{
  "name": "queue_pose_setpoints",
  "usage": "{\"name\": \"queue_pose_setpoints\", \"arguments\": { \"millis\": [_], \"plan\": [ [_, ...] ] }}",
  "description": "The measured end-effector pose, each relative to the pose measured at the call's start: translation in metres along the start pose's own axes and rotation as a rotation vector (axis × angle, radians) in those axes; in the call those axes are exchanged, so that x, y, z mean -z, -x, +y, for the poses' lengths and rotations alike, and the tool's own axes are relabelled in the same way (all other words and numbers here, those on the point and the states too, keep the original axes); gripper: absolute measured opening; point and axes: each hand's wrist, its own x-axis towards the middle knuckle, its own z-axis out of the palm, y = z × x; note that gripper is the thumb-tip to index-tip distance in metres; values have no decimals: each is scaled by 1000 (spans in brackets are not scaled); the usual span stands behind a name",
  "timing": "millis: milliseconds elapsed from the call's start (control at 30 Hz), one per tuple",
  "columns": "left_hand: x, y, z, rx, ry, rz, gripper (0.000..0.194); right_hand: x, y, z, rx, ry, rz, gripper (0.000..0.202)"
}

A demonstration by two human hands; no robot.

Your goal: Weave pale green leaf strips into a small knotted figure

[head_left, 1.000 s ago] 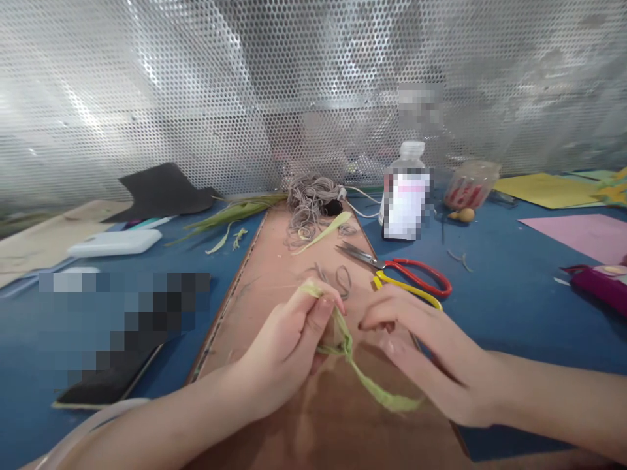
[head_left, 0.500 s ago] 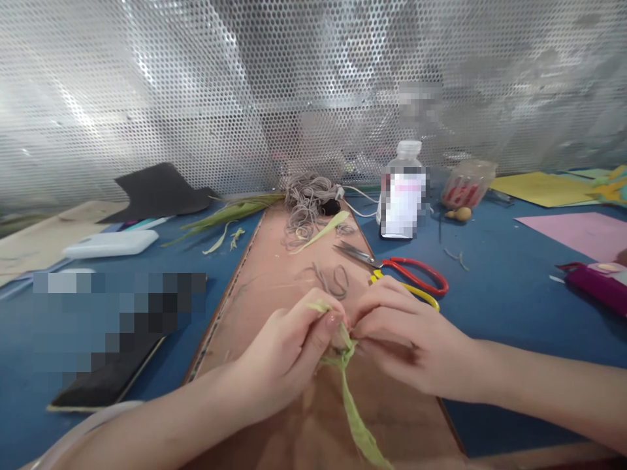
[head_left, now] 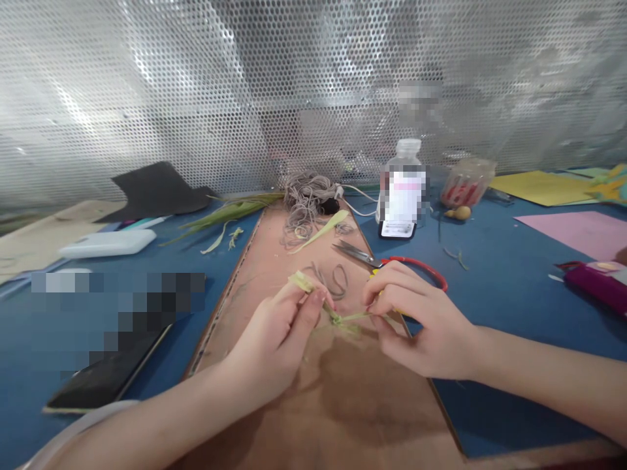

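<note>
Between thumb and fingers, my left hand [head_left: 279,333] pinches a pale green strip that looks like corn husk [head_left: 302,282]; one end pokes out above the fingers. My right hand [head_left: 424,320] grips a thin part of the same strip, drawn taut to the right. A small knot-like bunch [head_left: 336,320] lies between the hands, just over the wooden board [head_left: 289,424]. Scissors [head_left: 353,253] with red and yellow handles rest beyond my right hand, which partly covers them. Loose grey string [head_left: 337,282] curls on the board ahead of my left hand.
Farther along the board lie a tangle of grey string [head_left: 311,189] and a pale husk strip [head_left: 321,232]. A phone [head_left: 399,228] leans on a bottle [head_left: 409,149]. On the blue table are a black case [head_left: 93,390], white box [head_left: 108,242], and purple pouch [head_left: 600,287].
My right hand has moved right and slightly up, stretching the strip sideways. The long green tail that hung toward me no longer shows there. More husk now sticks out above my left fingers.
</note>
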Motion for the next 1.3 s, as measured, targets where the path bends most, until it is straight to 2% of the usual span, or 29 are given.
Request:
{"name": "queue_pose_setpoints", "arguments": {
  "millis": [100,267,467,567,733,867,1100,1233,1300],
  "plan": [
    [-2,-2,-1,98,27,3,26,1,1,1,-14,-7,-7,17],
    [-5,-4,-1,387,282,-133,33,-1,1,0,-120,-24,-37,16],
    [-6,-2,1,467,455,-274,37,-1,2,0,-227,-72,-100,14],
    [-5,-3,3,472,490,-316,42,1,1,1,-305,-68,-76,13],
    [0,-9,1,464,600,-228,35,3,0,2,-335,-98,-16,10],
    [4,-13,-2,473,652,-295,26,2,1,2,-379,-102,-29,8],
    [4,-12,-5,428,636,-283,20,0,3,1,-248,-11,-8,15],
    [4,-13,-5,432,624,-285,20,4,0,-3,-199,90,108,24],
    [5,-14,-4,428,610,-272,19,5,0,-5,-192,47,117,19]
  ]
}}
